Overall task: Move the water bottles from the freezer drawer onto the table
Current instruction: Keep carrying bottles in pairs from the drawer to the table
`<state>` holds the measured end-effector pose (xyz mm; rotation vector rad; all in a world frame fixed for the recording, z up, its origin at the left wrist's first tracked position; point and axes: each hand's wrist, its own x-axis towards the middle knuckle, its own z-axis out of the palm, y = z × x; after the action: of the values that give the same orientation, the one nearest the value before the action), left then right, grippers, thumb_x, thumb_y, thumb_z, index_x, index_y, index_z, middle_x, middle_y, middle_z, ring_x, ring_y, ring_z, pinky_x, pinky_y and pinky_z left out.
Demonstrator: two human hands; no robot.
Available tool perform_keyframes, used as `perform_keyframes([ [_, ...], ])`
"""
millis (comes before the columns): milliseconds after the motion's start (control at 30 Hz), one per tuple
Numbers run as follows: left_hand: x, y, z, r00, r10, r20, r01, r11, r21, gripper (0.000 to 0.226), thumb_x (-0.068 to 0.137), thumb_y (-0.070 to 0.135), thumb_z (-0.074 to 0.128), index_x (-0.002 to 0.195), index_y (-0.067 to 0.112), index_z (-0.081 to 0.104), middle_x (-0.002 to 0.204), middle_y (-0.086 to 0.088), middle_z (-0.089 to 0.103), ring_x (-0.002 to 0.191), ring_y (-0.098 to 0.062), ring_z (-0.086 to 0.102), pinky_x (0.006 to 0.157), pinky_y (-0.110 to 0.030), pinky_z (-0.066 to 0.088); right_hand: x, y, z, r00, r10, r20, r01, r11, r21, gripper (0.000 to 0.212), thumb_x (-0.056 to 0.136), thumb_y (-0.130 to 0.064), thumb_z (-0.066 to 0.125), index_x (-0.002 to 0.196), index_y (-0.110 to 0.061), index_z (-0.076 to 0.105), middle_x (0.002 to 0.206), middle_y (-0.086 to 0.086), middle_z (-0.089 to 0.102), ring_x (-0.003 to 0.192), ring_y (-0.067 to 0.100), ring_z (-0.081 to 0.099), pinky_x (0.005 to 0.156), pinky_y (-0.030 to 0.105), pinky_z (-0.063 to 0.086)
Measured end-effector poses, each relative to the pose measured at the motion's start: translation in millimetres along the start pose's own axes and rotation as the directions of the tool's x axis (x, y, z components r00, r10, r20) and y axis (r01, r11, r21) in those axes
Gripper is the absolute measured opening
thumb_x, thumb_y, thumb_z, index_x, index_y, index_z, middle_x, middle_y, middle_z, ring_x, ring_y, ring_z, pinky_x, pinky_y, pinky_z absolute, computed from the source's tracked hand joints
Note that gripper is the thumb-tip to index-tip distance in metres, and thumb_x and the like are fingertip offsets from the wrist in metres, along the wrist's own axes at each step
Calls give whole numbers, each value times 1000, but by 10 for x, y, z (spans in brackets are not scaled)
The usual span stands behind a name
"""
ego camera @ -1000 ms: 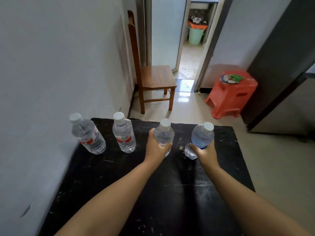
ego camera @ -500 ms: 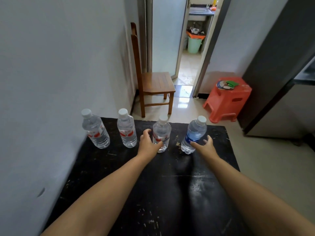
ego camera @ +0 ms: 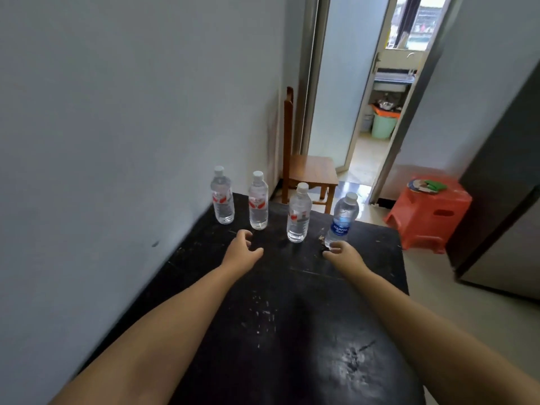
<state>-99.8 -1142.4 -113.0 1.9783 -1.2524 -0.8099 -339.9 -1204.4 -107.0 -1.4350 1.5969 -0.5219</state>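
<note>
Both hands, left hand [ego camera: 244, 252] and right hand [ego camera: 343, 252], hover loosely curled, holding nothing. Four clear plastic water bottles stand upright on the scratched black desk [ego camera: 292, 331]: three red-labelled bottles [ego camera: 258, 201], one blue-labelled bottle [ego camera: 342, 220] just beside the right fingertips.

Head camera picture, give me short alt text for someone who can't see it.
Four water bottles stand upright in a row on a black table against a white wall, three red-labelled, one blue-labelled bottle. The left hand and right hand hold nothing.

daylight from doorway [ego camera: 380, 112] | glare on table [ego camera: 350, 366] | edges warped, soft
</note>
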Motion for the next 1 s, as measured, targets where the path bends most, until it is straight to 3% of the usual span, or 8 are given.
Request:
perform_keyframes([
  [167, -976, -372, -164, 996, -45, -77, 49, 997, 51, 44, 85, 29, 65, 123, 17, 46, 109, -1, 55, 90, -13, 55, 68, -21, 42, -717, -3, 225, 959, -276, 64, 284, 934, -218, 30, 89, -15, 57, 119, -10, 60, 114, 9, 65, 98, 18, 60, 87, 29, 48],
  [367, -1966, -758, -612, 979, -116, -167, 137, 984, 116, 17, 84, 29, 64, 97, 20, 57, 96, 2, 59, 85, -15, 58, 76, -27, 46, -1383, -165, 624, 873, -421, 245, 481, 824, -299, 22, 90, -19, 56, 111, -17, 63, 95, -2, 62, 81, 12, 59, 74, 26, 48],
  [600, -3103, -1225, -1226, 893, -245, -377, 284, 957, 51, 23, 85, 21, 63, 105, 9, 61, 103, -9, 65, 96, -25, 62, 85, -31, 48, -2093, -427, 1393, 737, -506, 449, 650, 712, -264, 20, 90, -18, 52, 106, -18, 65, 85, -2, 63, 64, 12, 57, 58, 25, 47],
  [800, -4396, -1776, -1738, 757, -383, -529, 408, 910, -75, 23, 86, 21, 61, 106, 10, 61, 105, -7, 63, 98, -22, 60, 82, -28, 47, -3029, -719, 2417, 555, -546, 627, 784, 596, -175, 23, 91, -16, 52, 111, -13, 65, 106, 7, 67, 87, 20, 61, 76, 26, 46],
  [900, -5214, -2135, -1968, 677, -452, -581, 491, 865, -100, 23, 87, 23, 61, 107, 12, 60, 106, -5, 62, 96, -19, 59, 83, -28, 46, -3740, -754, 2942, 422, -545, 725, 850, 516, -107, 26, 91, -15, 53, 114, -9, 64, 114, 10, 66, 103, 26, 60, 87, 30, 46],
  [1000, -6007, -2426, -2168, 580, -506, -638, 555, 819, -144, 23, 87, 24, 61, 107, 13, 59, 106, -4, 62, 95, -18, 59, 82, -28, 46, -4502, -686, 3428, 258, -528, 809, 916, 399, -32, 27, 92, -17, 52, 116, -11, 63, 118, 8, 63, 108, 24, 58, 92, 31, 46],
])
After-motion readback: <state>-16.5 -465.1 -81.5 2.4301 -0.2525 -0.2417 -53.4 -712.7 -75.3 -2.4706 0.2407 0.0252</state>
